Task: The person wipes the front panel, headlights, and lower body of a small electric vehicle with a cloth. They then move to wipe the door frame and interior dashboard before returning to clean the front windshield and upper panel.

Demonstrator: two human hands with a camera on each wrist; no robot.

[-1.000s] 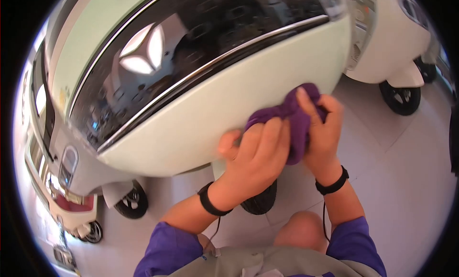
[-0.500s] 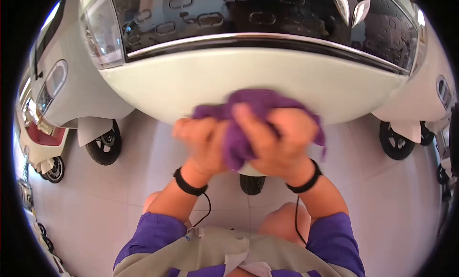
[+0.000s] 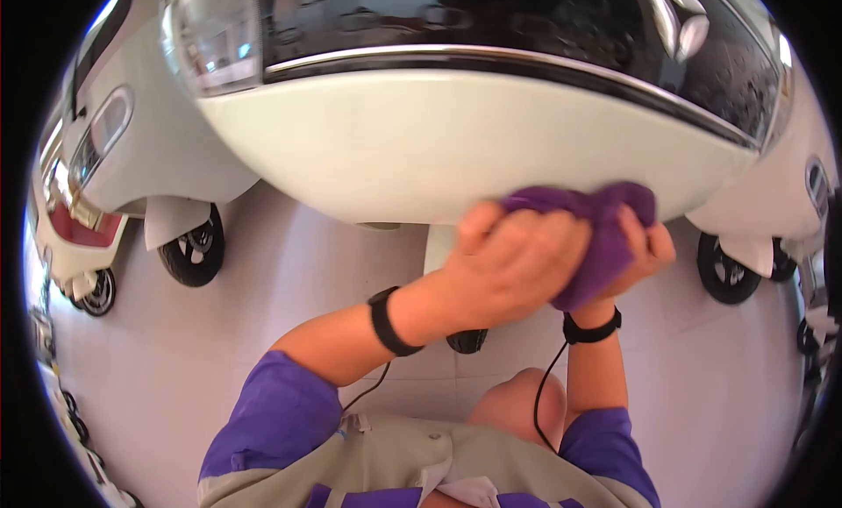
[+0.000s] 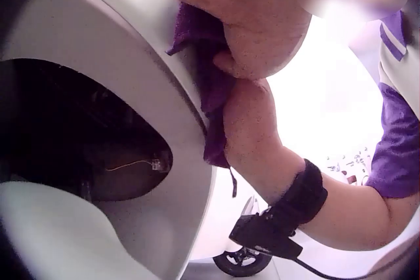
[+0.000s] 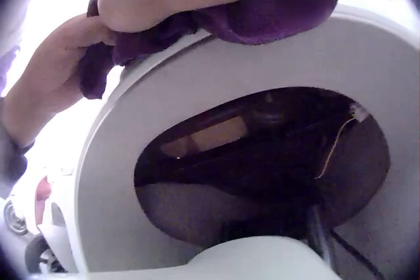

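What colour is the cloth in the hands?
Purple cloth, clearest in the head view.

Pale tiled floor [image 3: 263, 271], crossed by faint grout lines. Carries several parked scooters:

- Middle: black front tyre [image 3: 465, 340] standing on the tiles, below the pale front panel [image 3: 456, 149] of the nearest scooter; white mudguard [image 3: 436, 248] just above the tyre.
- Left side: white scooter [image 3: 149, 166] resting on a black wheel [image 3: 191, 252]; farther toward the left edge, a second scooter with a red panel [image 3: 74, 227] on a smaller wheel [image 3: 96, 293].
- Right side: another white scooter [image 3: 781, 192] on a black wheel [image 3: 726, 267], with further wheels [image 3: 807, 337] near the right edge, only partly visible.
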